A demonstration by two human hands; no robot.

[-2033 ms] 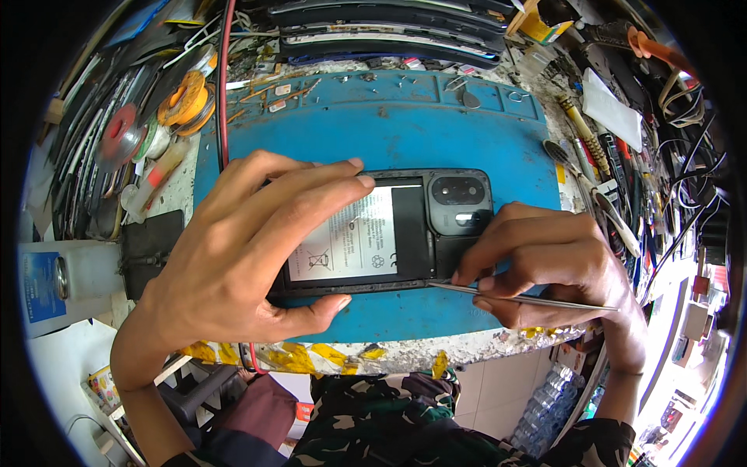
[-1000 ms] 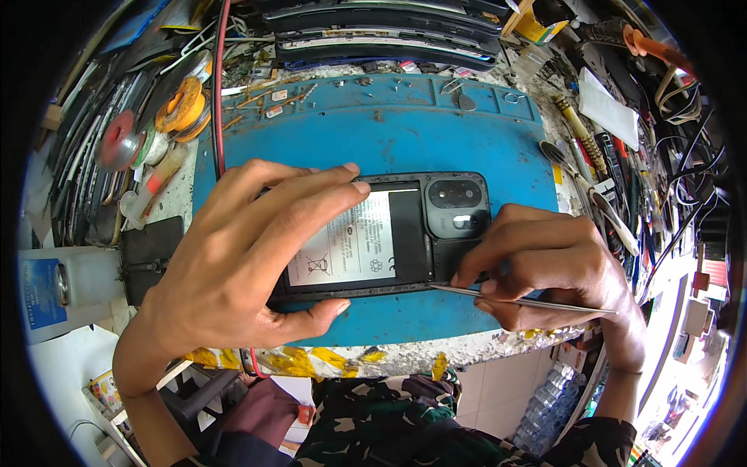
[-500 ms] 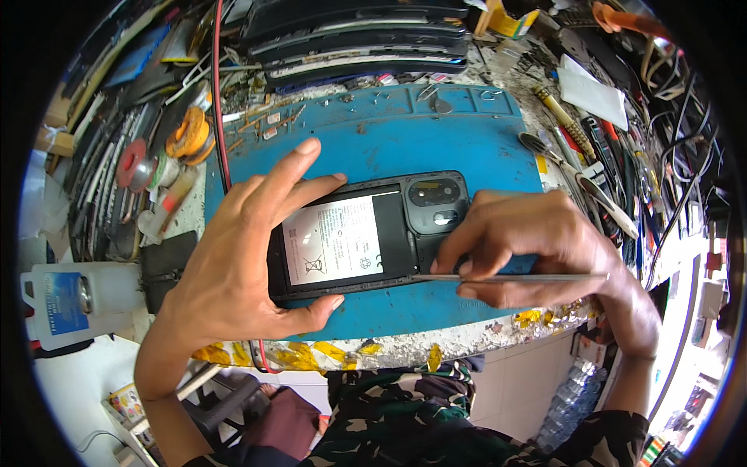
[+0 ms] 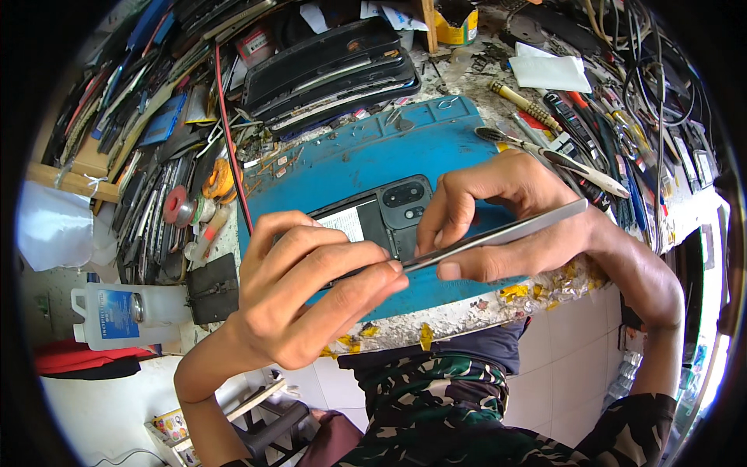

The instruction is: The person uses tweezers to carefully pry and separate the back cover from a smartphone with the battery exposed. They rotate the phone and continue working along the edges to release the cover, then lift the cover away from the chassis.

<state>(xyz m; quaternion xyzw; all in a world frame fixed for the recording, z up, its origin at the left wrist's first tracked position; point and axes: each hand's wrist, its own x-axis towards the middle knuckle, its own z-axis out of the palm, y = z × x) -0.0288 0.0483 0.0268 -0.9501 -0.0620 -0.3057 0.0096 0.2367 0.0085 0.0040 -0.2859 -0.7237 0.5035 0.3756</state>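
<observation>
An opened smartphone (image 4: 393, 214) lies back up on the blue work mat (image 4: 303, 179), its white-labelled battery (image 4: 346, 222) bare. My right hand (image 4: 513, 218) grips flat metal tweezers (image 4: 506, 236), which slant down to the left toward the phone's near edge. My left hand (image 4: 303, 288) arches over the phone's left and near side. Its fingers are bent together by the tweezer tips, hiding that part of the phone. Whatever may be pinched there is too small or covered to make out.
Dark phone-like panels (image 4: 334, 74) are stacked behind the mat. Left are solder spools (image 4: 180, 205) and a translucent jug (image 4: 159, 307). A brush (image 4: 552, 159), pens and cables crowd the right. Small metal parts (image 4: 401, 121) sit in the mat's far tray. Yellow tape scraps (image 4: 426, 336) mark the near edge.
My left hand has gone from spread around the phone to fingers gathered at the tweezer tips. The tweezers now tilt more steeply. The whole view has shifted and turned.
</observation>
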